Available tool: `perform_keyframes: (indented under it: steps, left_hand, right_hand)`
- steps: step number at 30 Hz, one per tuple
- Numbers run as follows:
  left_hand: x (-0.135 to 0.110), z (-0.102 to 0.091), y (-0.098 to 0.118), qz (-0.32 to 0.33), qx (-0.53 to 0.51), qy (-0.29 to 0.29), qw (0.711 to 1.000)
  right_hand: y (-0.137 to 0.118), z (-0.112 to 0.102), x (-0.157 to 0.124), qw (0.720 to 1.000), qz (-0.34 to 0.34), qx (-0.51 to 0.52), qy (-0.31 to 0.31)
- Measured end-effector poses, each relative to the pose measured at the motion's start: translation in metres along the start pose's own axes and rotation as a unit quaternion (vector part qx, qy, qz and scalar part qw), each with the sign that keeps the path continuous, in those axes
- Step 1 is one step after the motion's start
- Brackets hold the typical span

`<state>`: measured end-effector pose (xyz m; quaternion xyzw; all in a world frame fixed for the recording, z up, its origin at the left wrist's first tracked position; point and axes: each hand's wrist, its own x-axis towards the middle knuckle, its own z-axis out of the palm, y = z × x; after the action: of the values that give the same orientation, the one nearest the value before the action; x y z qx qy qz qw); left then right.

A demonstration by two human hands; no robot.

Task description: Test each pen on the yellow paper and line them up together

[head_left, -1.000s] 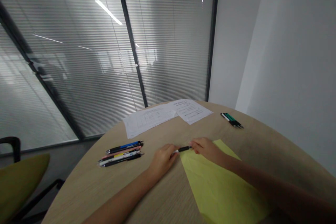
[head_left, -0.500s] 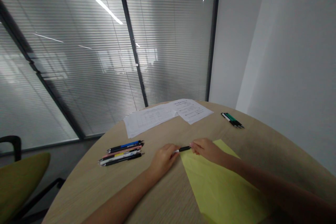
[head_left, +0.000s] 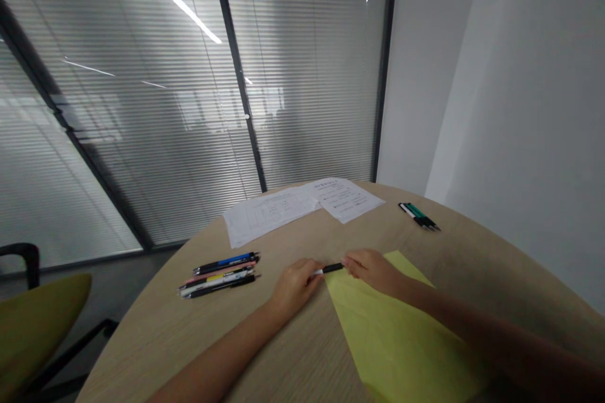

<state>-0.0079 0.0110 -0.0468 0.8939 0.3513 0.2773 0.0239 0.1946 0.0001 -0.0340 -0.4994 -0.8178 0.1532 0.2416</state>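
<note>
A black and white pen (head_left: 333, 268) lies level between my two hands, over the top left corner of a yellow sheet of paper (head_left: 397, 334). My left hand (head_left: 297, 284) is closed around its white end. At the black end, the fingers of my right hand (head_left: 369, 269) pinch the tip, which they hide. My right hand and forearm are above the yellow sheet. To the left of my left hand lies a group of several pens (head_left: 220, 274), in blue, black, pink, yellow and white.
A second group of pens (head_left: 419, 216), green, black and white, lies at the back right of the round wooden table (head_left: 155, 340). Printed white papers (head_left: 271, 213) are spread along the far edge. At the left stands a green chair (head_left: 45, 321). Blinds and a white wall are behind.
</note>
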Motion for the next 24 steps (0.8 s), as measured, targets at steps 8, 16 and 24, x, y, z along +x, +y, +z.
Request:
perform_keyframes:
  steps: [8, 16, 24]
  left_hand:
    - [0.0003, -0.0007, -0.0014, -0.022, -0.029, 0.013, 0.999]
    - [-0.0033, 0.0021, -0.0029, 0.034, 0.001, 0.020, 0.999]
    - [-0.0005, 0.0000, -0.0005, -0.009, -0.027, 0.002, 1.000]
  right_hand:
    - [-0.0029, -0.0064, -0.0011, 0.999, -0.019, 0.018, 0.027]
    - [-0.0083, 0.0019, -0.0021, 0.999, 0.014, 0.044, 0.011]
    - [-0.0057, -0.0021, -0.0003, 0.993, -0.052, -0.053, 0.088]
